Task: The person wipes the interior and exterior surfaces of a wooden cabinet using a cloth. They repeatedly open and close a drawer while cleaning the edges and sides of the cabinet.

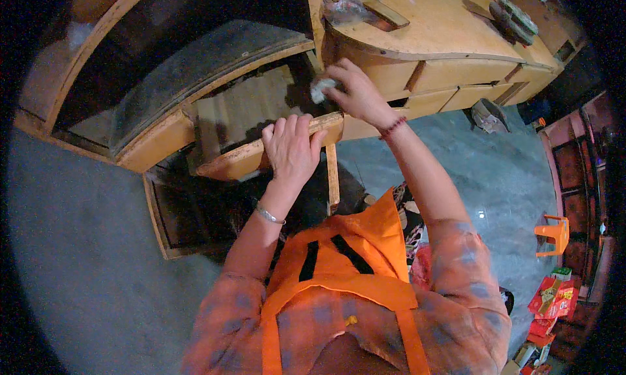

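Note:
A wooden drawer (247, 99) is pulled out from a wooden cabinet, with dark patches on the inside of its bottom board. My left hand (293, 143) grips the top edge of the drawer front (232, 161), fingers lying over the rim. Over the drawer's right end, my right hand (357, 89) holds a small pale crumpled piece (323, 89), perhaps cloth or plastic; it is blurred. The edge of the drawer front looks worn and chipped. Below it, an open cabinet door (161, 213) swings out, and the space behind is dark.
A curved wooden counter (440, 28) carries a clear plastic bag (347, 11), a wooden strip (389, 16) and a shoe (513, 20). An orange plastic stool (552, 235) stands on the grey floor (479, 179) at right, with red boxes (552, 297) nearby. A dark shelf (220, 67) spans above the drawer.

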Available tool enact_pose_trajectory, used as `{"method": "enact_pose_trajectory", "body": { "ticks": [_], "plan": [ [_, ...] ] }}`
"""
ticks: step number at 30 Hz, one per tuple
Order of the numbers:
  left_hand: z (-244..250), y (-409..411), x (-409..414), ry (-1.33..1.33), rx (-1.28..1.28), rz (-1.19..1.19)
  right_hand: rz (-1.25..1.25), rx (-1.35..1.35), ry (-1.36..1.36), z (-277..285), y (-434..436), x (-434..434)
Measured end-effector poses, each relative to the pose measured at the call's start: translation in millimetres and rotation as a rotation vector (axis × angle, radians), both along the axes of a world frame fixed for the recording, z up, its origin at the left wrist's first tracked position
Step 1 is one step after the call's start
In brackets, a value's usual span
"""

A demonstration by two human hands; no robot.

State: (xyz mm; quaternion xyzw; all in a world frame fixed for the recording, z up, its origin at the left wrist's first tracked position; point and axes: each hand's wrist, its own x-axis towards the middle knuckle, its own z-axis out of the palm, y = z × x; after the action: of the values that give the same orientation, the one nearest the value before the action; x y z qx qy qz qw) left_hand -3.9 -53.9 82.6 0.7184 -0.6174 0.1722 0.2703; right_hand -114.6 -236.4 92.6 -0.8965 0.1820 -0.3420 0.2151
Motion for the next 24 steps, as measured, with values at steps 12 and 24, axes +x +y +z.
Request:
{"method": "enact_pose_trajectory", "body": {
  "ticks": [12,24],
  "plan": [
    [-2,-3,1,0.032,0.007,0.042,-0.073,0.002,0.134,9,-29,38],
    [11,29,-25,0.064,0.040,-0.061,-0.014,0.045,0.221,17,15,-15]
  ]
}}
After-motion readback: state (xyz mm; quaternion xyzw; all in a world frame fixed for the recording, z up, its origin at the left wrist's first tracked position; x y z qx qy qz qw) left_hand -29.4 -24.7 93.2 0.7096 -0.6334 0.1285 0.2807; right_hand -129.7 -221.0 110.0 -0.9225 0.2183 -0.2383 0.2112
